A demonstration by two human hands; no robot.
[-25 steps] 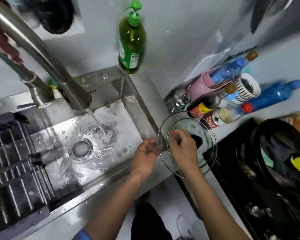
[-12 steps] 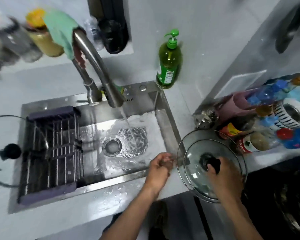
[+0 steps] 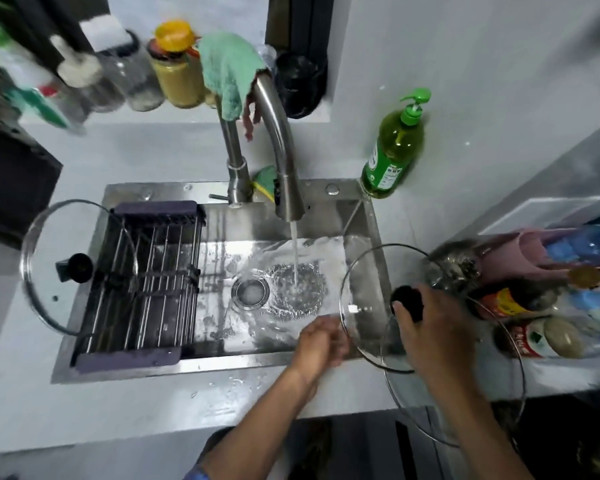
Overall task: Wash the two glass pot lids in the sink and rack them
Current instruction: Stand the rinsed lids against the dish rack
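A small glass lid (image 3: 364, 282) with a black knob hangs tilted over the right edge of the steel sink (image 3: 222, 367). My right hand (image 3: 430, 334) grips its knob. My left hand (image 3: 321, 344) is curled on the lid's left rim. A larger glass lid (image 3: 499, 386) lies on the counter under my right arm. Another glass lid (image 3: 49, 244) with a black knob rests on the left end of the dark wire rack (image 3: 142, 282), which spans the sink's left half.
The faucet (image 3: 284, 168) runs water into the basin beside the drain (image 3: 250, 292). A green soap bottle (image 3: 392, 157) stands at the sink's back right corner. Sauce bottles (image 3: 534, 337) and a pink cup crowd the right counter. A green cloth (image 3: 229, 71) drapes over the faucet.
My right hand went from the lid's glass to its knob and brought the small lid left, off the larger one and over the sink edge. My left hand stayed at the rim.
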